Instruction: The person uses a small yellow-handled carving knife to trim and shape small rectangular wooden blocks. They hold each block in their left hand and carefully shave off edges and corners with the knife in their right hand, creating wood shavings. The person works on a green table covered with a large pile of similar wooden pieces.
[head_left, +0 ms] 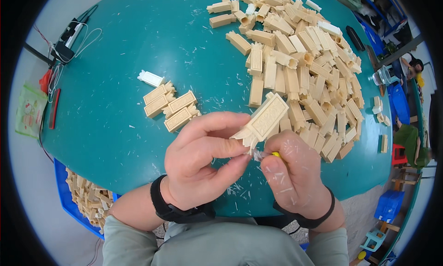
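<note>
Between the thumb and fingers of my left hand [203,160] is a beige moulded plastic piece [266,118], a boxy shape with a raised pattern on its face and a jagged flared end. My right hand [295,173] is closed round a small trimming knife [276,154]; only a bit of its yellow handle and a short blade show. The blade lies against the flared end of the piece, close to my left fingertips. White shavings stick to my right thumb and the back of that hand. Beyond my left hand lie several similar beige pieces [177,104] and one white piece [151,78].
A big heap of beige pieces [318,77] covers the right of the green table [124,40]. Shavings are scattered about. A blue bin [69,197] of pieces stands at lower left. A power strip [69,35] lies at the left edge; other people sit far right.
</note>
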`<move>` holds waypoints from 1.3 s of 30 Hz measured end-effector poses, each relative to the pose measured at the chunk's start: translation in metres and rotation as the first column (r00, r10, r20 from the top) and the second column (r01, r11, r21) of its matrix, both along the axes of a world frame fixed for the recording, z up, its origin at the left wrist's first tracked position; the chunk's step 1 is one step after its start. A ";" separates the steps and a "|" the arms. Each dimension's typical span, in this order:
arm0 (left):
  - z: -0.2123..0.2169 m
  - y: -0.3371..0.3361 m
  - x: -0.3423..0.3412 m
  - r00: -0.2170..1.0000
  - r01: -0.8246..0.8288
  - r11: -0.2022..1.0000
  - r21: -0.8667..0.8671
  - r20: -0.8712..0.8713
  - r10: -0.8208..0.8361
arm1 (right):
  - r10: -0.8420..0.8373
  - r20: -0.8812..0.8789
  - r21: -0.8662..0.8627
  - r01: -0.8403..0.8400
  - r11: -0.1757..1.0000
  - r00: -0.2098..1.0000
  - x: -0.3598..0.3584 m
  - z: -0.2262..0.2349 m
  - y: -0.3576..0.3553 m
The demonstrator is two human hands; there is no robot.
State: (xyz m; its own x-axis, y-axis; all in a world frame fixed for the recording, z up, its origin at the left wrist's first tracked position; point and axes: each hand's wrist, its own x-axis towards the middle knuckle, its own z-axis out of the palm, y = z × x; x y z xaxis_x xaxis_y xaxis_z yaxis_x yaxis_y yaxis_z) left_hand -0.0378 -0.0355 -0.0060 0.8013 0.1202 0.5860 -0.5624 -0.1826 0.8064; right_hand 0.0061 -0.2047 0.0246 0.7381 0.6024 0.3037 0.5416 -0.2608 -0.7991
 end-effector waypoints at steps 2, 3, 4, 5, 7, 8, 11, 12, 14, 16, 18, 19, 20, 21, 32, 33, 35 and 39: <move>-0.001 0.000 0.000 1.000 -0.011 1.000 0.016 0.008 0.011 | -0.002 -0.006 -0.022 0.002 1.000 1.000 0.000 0.001 -0.001; -0.001 0.000 0.000 1.000 -0.014 1.000 0.007 0.006 0.014 | -0.002 -0.006 -0.022 0.001 1.000 1.000 0.000 0.001 -0.001; 0.000 -0.001 0.000 1.000 -0.018 1.000 -0.001 0.003 0.018 | 0.000 -0.006 -0.022 0.000 1.000 1.000 0.000 0.001 -0.001; 0.000 -0.001 0.000 1.000 -0.022 1.000 -0.009 0.001 0.022 | 0.001 -0.007 -0.023 -0.001 1.000 1.000 0.000 0.001 -0.001; -0.001 0.002 0.000 1.000 0.014 0.998 0.066 0.021 -0.016 | -0.002 0.013 -0.030 0.003 1.000 1.000 0.000 0.000 -0.001; -0.001 0.003 0.000 0.999 0.031 0.994 0.103 0.030 -0.034 | -0.004 0.022 -0.034 0.004 0.999 1.000 0.000 0.000 -0.001; -0.001 0.002 -0.001 1.000 0.021 0.995 0.096 0.017 -0.022 | -0.010 0.049 -0.033 0.012 0.999 0.999 0.000 -0.002 0.000; -0.001 0.002 -0.001 1.000 0.016 0.994 0.104 0.016 -0.018 | -0.013 0.063 -0.048 0.016 0.999 0.998 0.000 -0.003 0.000; 0.000 0.004 -0.003 1.000 0.001 0.993 0.121 0.014 -0.003 | -0.014 0.091 -0.077 0.021 0.997 0.996 0.000 -0.003 0.001; 0.001 0.003 -0.005 0.999 -0.038 0.985 0.166 0.017 0.035 | -0.024 0.117 -0.075 0.033 0.997 0.993 0.001 -0.003 0.002; 0.001 0.002 -0.005 0.996 -0.083 0.982 0.168 0.039 0.078 | -0.044 0.140 -0.077 0.056 0.995 0.989 0.003 -0.004 0.001; 0.002 0.001 -0.005 0.993 -0.111 0.983 0.149 0.059 0.103 | -0.057 0.150 -0.079 0.069 0.994 0.987 0.004 -0.005 0.001; 0.002 0.000 -0.004 0.989 -0.139 0.982 0.129 0.078 0.129 | -0.070 0.160 -0.080 0.083 0.993 0.985 0.004 -0.006 0.000; 0.003 0.000 -0.004 0.989 -0.133 0.983 0.124 0.074 0.125 | -0.070 0.141 -0.072 0.081 0.994 0.988 0.004 -0.005 0.001; 0.000 0.001 -0.004 1.000 -0.012 0.999 0.031 -0.022 0.013 | 0.002 0.049 -0.015 -0.001 1.000 0.999 0.002 -0.004 0.000; 0.000 0.002 -0.004 1.000 -0.014 0.998 0.068 -0.012 0.015 | 0.001 0.035 -0.022 0.000 1.000 0.999 0.001 -0.004 0.000; 0.002 0.004 -0.003 1.000 -0.021 0.990 0.143 0.010 0.020 | 0.001 0.008 -0.035 -0.001 0.999 1.000 0.000 -0.002 0.000; 0.001 0.003 -0.005 1.000 -0.019 0.990 0.141 0.011 0.017 | -0.003 0.060 -0.043 0.005 0.999 0.998 0.000 -0.004 0.000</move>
State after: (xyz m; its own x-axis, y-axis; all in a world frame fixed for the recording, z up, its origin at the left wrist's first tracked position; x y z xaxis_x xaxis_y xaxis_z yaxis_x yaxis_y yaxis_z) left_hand -0.0425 -0.0325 -0.0047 0.7939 0.0499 0.6060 -0.5658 -0.3045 0.7662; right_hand 0.0063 -0.2042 0.0208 0.7219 0.6129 0.3213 0.5869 -0.2963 -0.7535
